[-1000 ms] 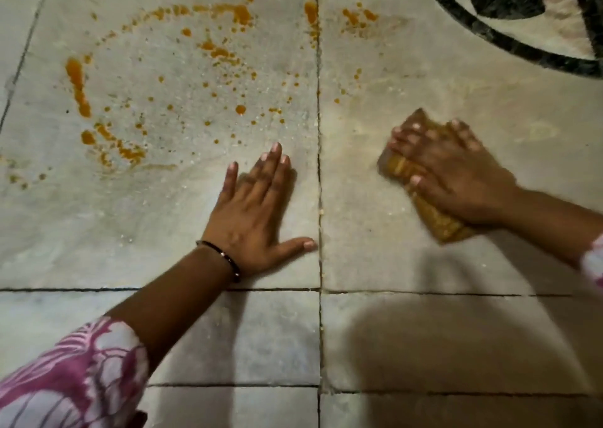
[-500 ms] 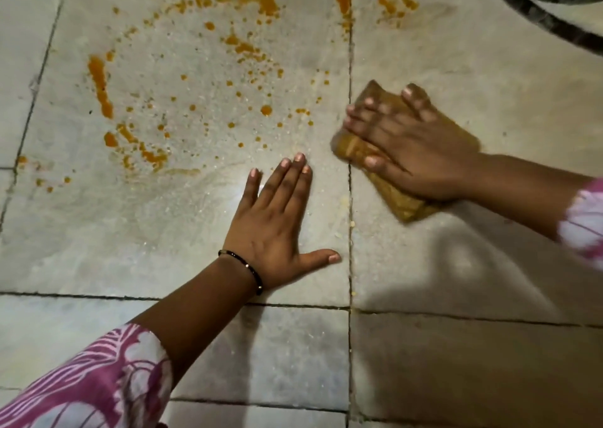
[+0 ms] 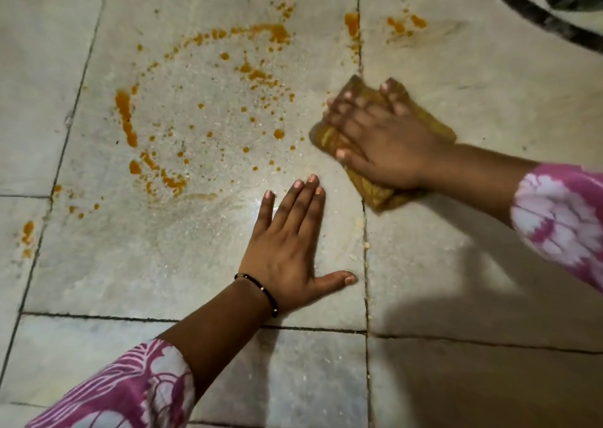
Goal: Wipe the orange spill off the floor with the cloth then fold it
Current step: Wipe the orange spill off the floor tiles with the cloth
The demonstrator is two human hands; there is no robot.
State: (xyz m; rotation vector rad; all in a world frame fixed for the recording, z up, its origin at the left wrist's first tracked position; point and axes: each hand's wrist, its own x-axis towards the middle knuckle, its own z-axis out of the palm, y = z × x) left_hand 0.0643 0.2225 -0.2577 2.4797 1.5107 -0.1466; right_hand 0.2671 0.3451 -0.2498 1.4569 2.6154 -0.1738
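- Clearly the wiping step is the one in hand: the right hand (image 3: 388,140) is lying on top of the cloth (image 3: 375,196), fingers spread flat and pressing it to the floor (image 3: 489,94) — not curling round it.
- That cloth is sitting bunched and stained orange, straddling the joint between two tiles, just to the right of the orange spill (image 3: 208,114) and only touching its outer specks.
- Meanwhile the left hand (image 3: 290,248) is resting palm down on the tile below the spill, fingers straight and close together, thumb out to the side; it is holding nothing and seems to be propping the person up.
- Most of the job is looking undone: a ring of thick orange streaks and many small drops are covering the big tile, with more dabs above the cloth and off at the far left edge.
- Next, I judge, the cloth needs pushing leftward through the drops with firm, even pressure, gathering the mess inward rather than smearing it; folding comes only after that.
- Underfoot are large pale stone tiles with dark joints, looking dusty or gritty around the spill; a dark curved band (image 3: 535,13) is crossing the top right corner, and pink-and-white patterned sleeves (image 3: 561,218) are showing on both arms.
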